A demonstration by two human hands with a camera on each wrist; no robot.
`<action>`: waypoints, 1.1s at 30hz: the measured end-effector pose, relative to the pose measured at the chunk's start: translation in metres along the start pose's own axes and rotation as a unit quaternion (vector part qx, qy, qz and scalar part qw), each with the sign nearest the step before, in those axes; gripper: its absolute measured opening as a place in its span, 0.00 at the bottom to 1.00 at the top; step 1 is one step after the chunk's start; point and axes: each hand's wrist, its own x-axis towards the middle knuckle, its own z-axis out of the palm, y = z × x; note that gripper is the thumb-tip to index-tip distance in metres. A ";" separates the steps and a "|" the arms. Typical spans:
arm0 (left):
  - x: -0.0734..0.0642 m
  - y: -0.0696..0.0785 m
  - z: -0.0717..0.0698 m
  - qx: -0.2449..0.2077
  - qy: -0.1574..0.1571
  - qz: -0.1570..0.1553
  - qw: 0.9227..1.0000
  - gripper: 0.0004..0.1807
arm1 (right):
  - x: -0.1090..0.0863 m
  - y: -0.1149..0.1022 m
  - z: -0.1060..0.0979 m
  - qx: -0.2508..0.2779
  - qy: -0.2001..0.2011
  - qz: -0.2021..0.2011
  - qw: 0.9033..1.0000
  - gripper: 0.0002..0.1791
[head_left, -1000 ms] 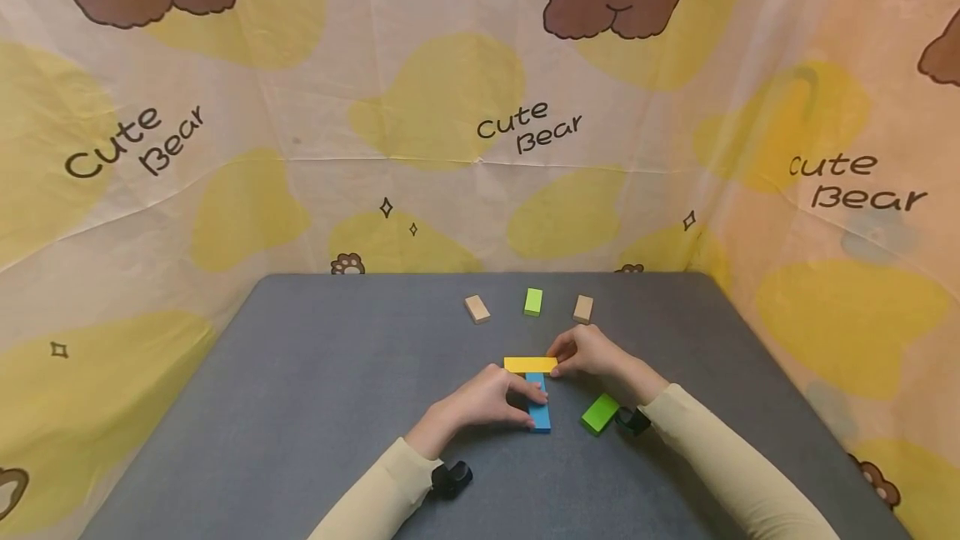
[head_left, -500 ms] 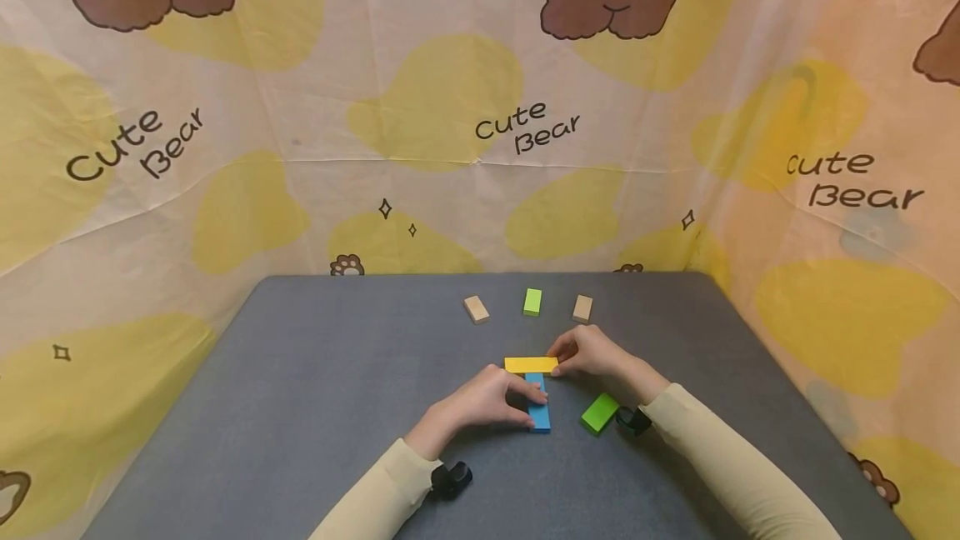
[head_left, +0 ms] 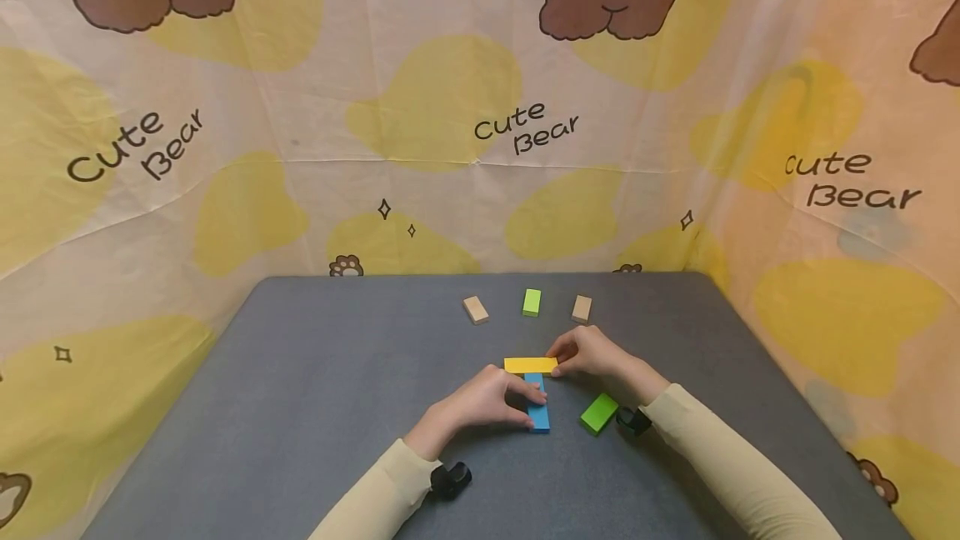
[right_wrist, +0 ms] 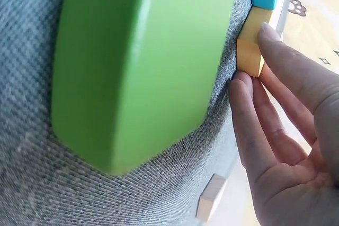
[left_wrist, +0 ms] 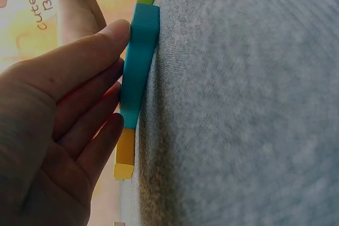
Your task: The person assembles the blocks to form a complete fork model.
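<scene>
A long blue wooden block (head_left: pixel 537 414) lies flat on the table, pointing away from me. Across its far end lies a yellow block (head_left: pixel 528 365), so the two form a T. My left hand (head_left: pixel 487 398) holds the blue block, thumb toward the near end and fingers over its upper edge, as the left wrist view also shows on the blue block (left_wrist: pixel 139 72). At the right end of the yellow block, my right hand (head_left: pixel 592 352) pinches it; in the right wrist view the thumb rests on the side of the yellow block (right_wrist: pixel 249 56) and fingertips meet its end.
A green block (head_left: pixel 599 414) lies beside the right wrist, near its black wrist camera (head_left: pixel 633 421). Farther back, a light green block (head_left: pixel 532 302) stands between two tan blocks (head_left: pixel 476 309). A printed cloth (head_left: pixel 420 107) rises behind the grey table (head_left: pixel 337 382).
</scene>
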 end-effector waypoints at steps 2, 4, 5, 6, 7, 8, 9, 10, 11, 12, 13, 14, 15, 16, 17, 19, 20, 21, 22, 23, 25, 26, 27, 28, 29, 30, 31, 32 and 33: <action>0.000 0.000 0.000 -0.001 0.000 0.000 1.000 0.19 | 0.000 0.000 0.000 -0.002 0.000 -0.003 1.000 0.14; 0.000 0.000 0.000 -0.001 0.000 -0.001 1.000 0.19 | 0.000 0.000 0.000 -0.002 0.000 -0.002 1.000 0.14; 0.001 -0.001 0.001 -0.001 0.001 -0.001 1.000 0.19 | 0.000 0.000 0.000 -0.001 0.001 -0.003 1.000 0.14; 0.001 -0.001 0.001 -0.001 0.001 -0.001 1.000 0.19 | 0.000 0.000 0.000 -0.002 0.000 -0.005 1.000 0.14; 0.001 -0.001 0.001 -0.001 0.000 -0.003 1.000 0.19 | 0.000 0.001 0.000 -0.002 0.001 -0.006 1.000 0.14; 0.001 0.000 0.001 -0.001 0.000 -0.004 1.000 0.19 | 0.000 0.001 -0.001 0.000 0.000 -0.003 1.000 0.14; 0.001 0.000 0.000 0.000 0.000 -0.005 1.000 0.19 | 0.000 0.001 0.000 0.002 0.001 0.000 1.000 0.14; 0.001 0.000 0.000 0.000 0.000 -0.006 1.000 0.20 | 0.000 0.001 0.000 0.002 0.000 0.000 1.000 0.14; 0.001 0.000 0.000 0.001 0.000 -0.007 1.000 0.20 | 0.000 0.001 0.000 0.002 0.000 0.000 1.000 0.14; 0.001 0.000 0.000 0.001 0.000 -0.008 1.000 0.20 | 0.000 0.002 0.000 0.002 0.001 0.000 1.000 0.14; 0.001 0.001 0.000 0.001 -0.001 -0.009 1.000 0.20 | 0.000 0.002 0.000 0.003 0.000 0.001 1.000 0.14; 0.001 0.001 0.000 0.001 -0.002 -0.010 1.000 0.20 | 0.000 0.002 0.000 0.004 0.000 0.002 1.000 0.14; 0.001 0.001 0.000 0.002 -0.002 -0.010 1.000 0.20 | 0.000 0.002 0.000 0.003 0.000 0.002 1.000 0.14; 0.001 0.001 0.000 0.001 -0.003 -0.010 1.000 0.20 | 0.000 0.002 0.000 0.003 -0.001 0.003 1.000 0.14; 0.001 0.001 0.000 0.001 -0.004 -0.010 1.000 0.20 | 0.000 0.003 0.001 0.003 -0.001 0.004 1.000 0.14; 0.001 0.000 0.001 0.001 -0.004 -0.010 1.000 0.19 | 0.000 0.003 0.001 0.004 -0.003 0.006 1.000 0.14; 0.001 0.000 0.001 0.001 -0.004 -0.010 1.000 0.19 | 0.000 0.003 0.001 0.003 -0.003 0.006 1.000 0.13; 0.001 0.000 0.001 0.000 -0.004 -0.010 1.000 0.20 | 0.001 0.003 0.001 0.003 -0.004 0.006 1.000 0.13; 0.001 0.000 0.001 0.000 -0.004 -0.009 1.000 0.20 | 0.001 0.003 0.001 0.003 -0.005 0.007 1.000 0.13; 0.001 0.000 0.001 -0.001 -0.004 -0.009 1.000 0.20 | 0.001 0.003 0.000 0.003 -0.005 0.007 1.000 0.14; 0.001 0.000 0.001 -0.002 -0.004 -0.009 1.000 0.20 | 0.001 0.003 0.000 0.003 -0.007 0.007 1.000 0.14; 0.001 -0.001 0.001 -0.001 -0.003 -0.008 1.000 0.20 | 0.001 0.003 0.000 0.002 -0.007 0.007 1.000 0.14; 0.001 -0.001 0.001 -0.001 -0.002 -0.008 1.000 0.20 | 0.001 0.003 -0.001 0.002 -0.008 0.006 1.000 0.14; 0.001 -0.001 0.001 0.000 -0.002 -0.008 1.000 0.20 | 0.001 0.003 -0.001 0.001 -0.008 0.006 1.000 0.14; 0.001 0.000 0.001 0.000 -0.002 -0.008 1.000 0.20 | 0.001 0.004 -0.001 0.000 -0.008 0.004 1.000 0.14; 0.001 0.000 0.001 0.001 -0.002 -0.009 1.000 0.20 | 0.001 0.004 -0.001 -0.001 -0.008 0.003 1.000 0.14; 0.002 0.000 0.001 0.002 -0.002 -0.008 1.000 0.20 | 0.001 0.004 -0.001 -0.002 -0.008 0.002 1.000 0.14; 0.002 0.000 0.001 0.002 -0.002 -0.009 1.000 0.20 | 0.001 0.004 -0.001 -0.004 -0.008 0.001 1.000 0.14; 0.002 0.000 0.001 0.001 -0.003 -0.010 1.000 0.20 | 0.001 0.005 -0.001 -0.004 -0.008 0.000 1.000 0.14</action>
